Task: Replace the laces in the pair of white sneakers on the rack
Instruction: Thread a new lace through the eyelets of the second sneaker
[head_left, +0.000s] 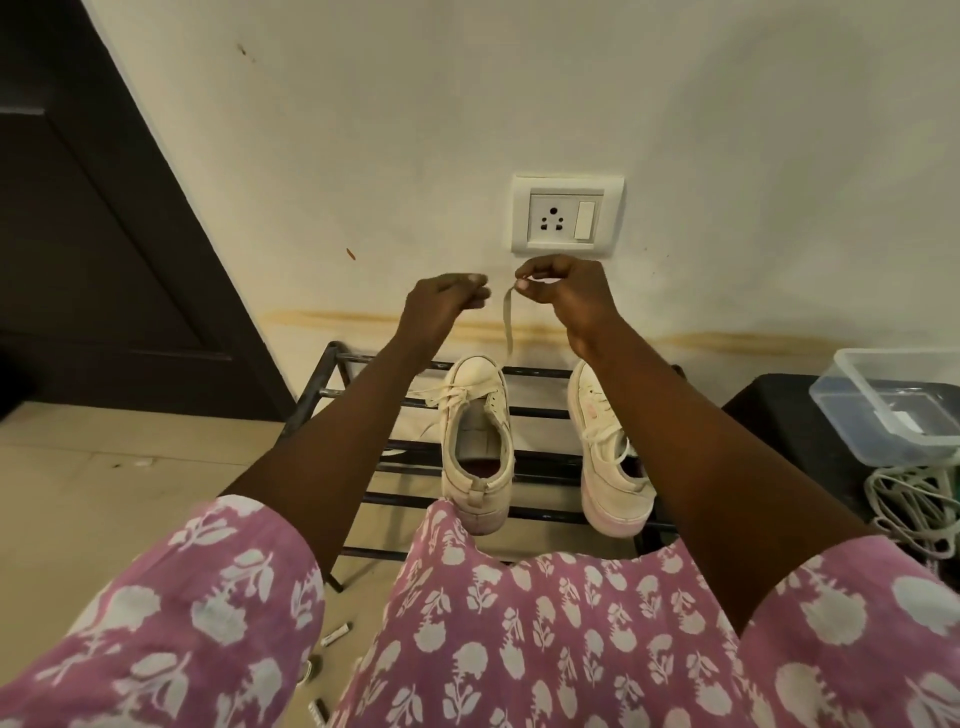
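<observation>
Nearest, one pink floral garment (519, 649) fills the bottom edge. Three small cylinders (335, 635) lie on the floor (104, 493) beside it, possibly batteries, too small to tell. Next, one black metal rack (540, 413) with two white sneakers on its bars, toes to the wall: left sneaker (475, 441), and right sneaker (608, 467) partly hidden by the right forearm.

Two hands are raised above the toes, near each other. The right hand (566, 291) pinches the top end of one flat lace (508, 322), which hangs down to the left sneaker. The left hand (447, 301) has its fingers (475, 283) curled tight; cannot tell what they hold.

Right of the rack: one clear plastic box (893, 410) on a black stand (779, 415), one cable tangle (909, 514). Farthest: one socket plate (567, 214) just above the right hand, one dark door (104, 234) on the left.
</observation>
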